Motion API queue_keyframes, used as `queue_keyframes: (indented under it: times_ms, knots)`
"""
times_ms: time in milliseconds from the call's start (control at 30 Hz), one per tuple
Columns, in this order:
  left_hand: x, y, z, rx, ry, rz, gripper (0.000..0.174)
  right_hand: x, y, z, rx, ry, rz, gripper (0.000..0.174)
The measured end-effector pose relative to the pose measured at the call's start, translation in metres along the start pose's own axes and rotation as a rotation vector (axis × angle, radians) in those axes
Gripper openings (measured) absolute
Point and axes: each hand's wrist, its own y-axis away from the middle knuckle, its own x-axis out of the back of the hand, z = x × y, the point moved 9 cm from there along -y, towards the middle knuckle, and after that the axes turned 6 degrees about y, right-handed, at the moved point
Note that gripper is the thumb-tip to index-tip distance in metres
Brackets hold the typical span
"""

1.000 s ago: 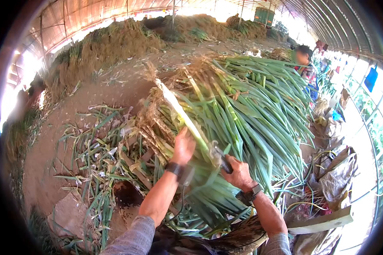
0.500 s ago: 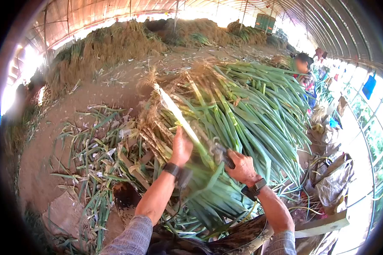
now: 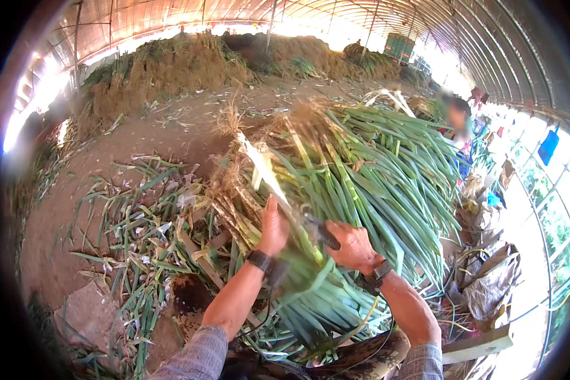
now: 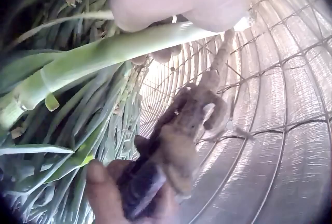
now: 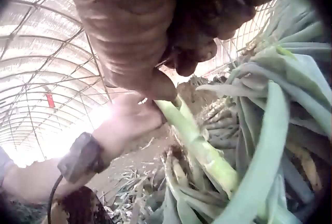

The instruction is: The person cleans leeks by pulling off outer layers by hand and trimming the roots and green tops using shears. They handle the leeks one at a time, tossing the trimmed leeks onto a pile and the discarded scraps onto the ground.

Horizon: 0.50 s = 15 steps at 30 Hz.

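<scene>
In the head view my left hand (image 3: 274, 227) grips a long green onion (image 3: 259, 163) around its stalk, with the bushy root end pointing up and away. My right hand (image 3: 353, 248) holds a dark-handled blow gun (image 3: 322, 231) close beside the stalk, below my left hand. The left wrist view shows the gun's dusty body (image 4: 179, 136) and narrow nozzle, angled toward the pale part of the stalk (image 4: 104, 55). From the right wrist, the green stalk (image 5: 202, 149) runs down from my left hand (image 5: 129, 117). Its leaves hang over the pile below.
A large heap of green onions (image 3: 386, 171) spreads ahead and right, roots toward the left. Peeled leaves (image 3: 139, 247) litter the dirt floor on the left. Another person (image 3: 459, 123) is at the far right. Brown stacked bundles (image 3: 164, 76) line the back. A plank (image 3: 478, 345) lies near right.
My right hand has brought the blow gun a little nearer to my left hand. My left hand keeps its grip on the stalk. Pale stalks now show near the other person.
</scene>
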Motion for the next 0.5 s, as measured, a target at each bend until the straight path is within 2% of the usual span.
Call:
queue_keyframes:
  times_ms: [33, 67, 167, 200, 300, 433, 467, 500]
  knots:
    - [-0.009, 0.006, 0.005, 0.019, 0.016, 0.020, 0.046, 0.002, -0.008, -0.003, 0.006, -0.023, 0.001, 0.049]
    - [-0.023, 0.013, 0.011, 0.018, -0.008, 0.010, 0.047, 0.002, -0.016, 0.005, -0.082, -0.034, 0.018, 0.050]
    - [0.009, -0.004, -0.002, 0.021, 0.012, 0.035, 0.050, 0.008, -0.031, -0.012, -0.002, -0.001, -0.039, 0.049]
    - [0.015, -0.008, -0.003, -0.023, 0.039, 0.097, 0.051, 0.010, -0.034, -0.016, 0.030, 0.023, -0.027, 0.049]
    - [0.023, -0.008, -0.007, 0.032, 0.055, 0.104, 0.048, 0.011, -0.052, -0.011, -0.018, 0.044, -0.037, 0.048]
    - [-0.021, 0.012, 0.017, -0.015, 0.031, 0.023, 0.050, 0.014, -0.071, -0.036, 0.073, 0.069, -0.074, 0.047]
    - [-0.007, 0.003, 0.005, 0.055, 0.088, -0.016, 0.055, 0.017, -0.078, -0.032, 0.029, 0.047, -0.038, 0.046]
    - [-0.012, 0.005, 0.008, 0.050, 0.094, -0.017, 0.055, 0.022, -0.083, -0.030, -0.012, 0.027, -0.001, 0.044]
